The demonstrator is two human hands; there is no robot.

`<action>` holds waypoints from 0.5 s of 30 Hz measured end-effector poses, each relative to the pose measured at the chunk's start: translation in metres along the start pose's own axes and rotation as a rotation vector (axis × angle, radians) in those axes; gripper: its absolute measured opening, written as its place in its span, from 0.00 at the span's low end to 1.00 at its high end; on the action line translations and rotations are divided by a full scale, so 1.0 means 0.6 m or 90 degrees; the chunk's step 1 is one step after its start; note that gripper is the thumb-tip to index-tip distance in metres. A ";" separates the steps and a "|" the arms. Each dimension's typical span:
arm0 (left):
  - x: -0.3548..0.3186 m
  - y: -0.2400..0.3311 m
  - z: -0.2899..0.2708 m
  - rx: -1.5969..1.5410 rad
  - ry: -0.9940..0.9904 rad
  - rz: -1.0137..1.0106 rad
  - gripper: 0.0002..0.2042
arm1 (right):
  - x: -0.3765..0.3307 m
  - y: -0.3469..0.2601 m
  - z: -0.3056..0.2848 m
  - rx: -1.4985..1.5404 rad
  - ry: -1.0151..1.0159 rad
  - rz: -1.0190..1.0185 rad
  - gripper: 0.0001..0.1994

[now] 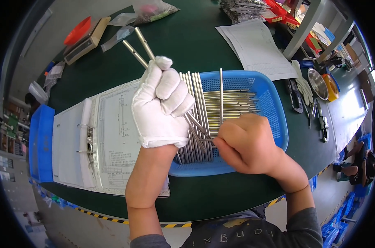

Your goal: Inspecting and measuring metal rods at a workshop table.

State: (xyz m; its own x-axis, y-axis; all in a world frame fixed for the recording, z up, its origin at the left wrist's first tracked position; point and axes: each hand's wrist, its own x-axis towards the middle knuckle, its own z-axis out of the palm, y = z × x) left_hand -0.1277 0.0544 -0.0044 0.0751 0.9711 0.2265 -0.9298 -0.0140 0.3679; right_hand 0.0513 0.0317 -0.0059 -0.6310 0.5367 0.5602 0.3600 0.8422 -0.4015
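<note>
My left hand (pixel 164 103), in a white glove, is closed around two thin metal rods (pixel 144 45). Their far ends stick out above the fist, slanting up and left; the lower ends come out below it toward the right. My bare right hand (pixel 249 144) is closed in a pinch beside those lower ends. A short thin piece (pixel 207 139) shows at its fingertips, too small to name. Both hands are over a blue plastic basket (pixel 280 120) of similar rods, some lying lengthwise, others crosswise. One rod (pixel 221 95) runs upright in the picture to my right knuckles; its lower end is hidden.
An open ring binder (pixel 90 140) with a drawing lies left of the basket, next to a blue bin (pixel 41 142). Paper sheets (pixel 257 49) lie behind. At right are a metal bowl (pixel 317 84), a white glove (pixel 303 84) and hand tools. A scale (pixel 86 41) stands back left.
</note>
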 end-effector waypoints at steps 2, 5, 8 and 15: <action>-0.001 0.000 0.001 0.013 -0.008 0.001 0.13 | -0.003 -0.007 0.005 0.002 0.007 0.017 0.09; -0.006 -0.001 0.003 0.001 0.022 0.022 0.13 | -0.011 -0.007 0.017 0.049 0.024 0.084 0.08; -0.008 -0.005 0.002 0.011 0.058 0.045 0.13 | -0.004 -0.013 0.010 0.037 0.039 0.060 0.09; -0.009 -0.010 0.013 0.033 0.011 -0.004 0.13 | -0.004 -0.008 0.011 0.055 -0.032 0.035 0.10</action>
State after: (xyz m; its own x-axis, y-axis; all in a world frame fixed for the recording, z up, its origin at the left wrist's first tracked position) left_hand -0.1195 0.0474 -0.0006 0.0744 0.9752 0.2087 -0.9092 -0.0197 0.4159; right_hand 0.0466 0.0262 -0.0100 -0.6462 0.5766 0.4999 0.3358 0.8031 -0.4921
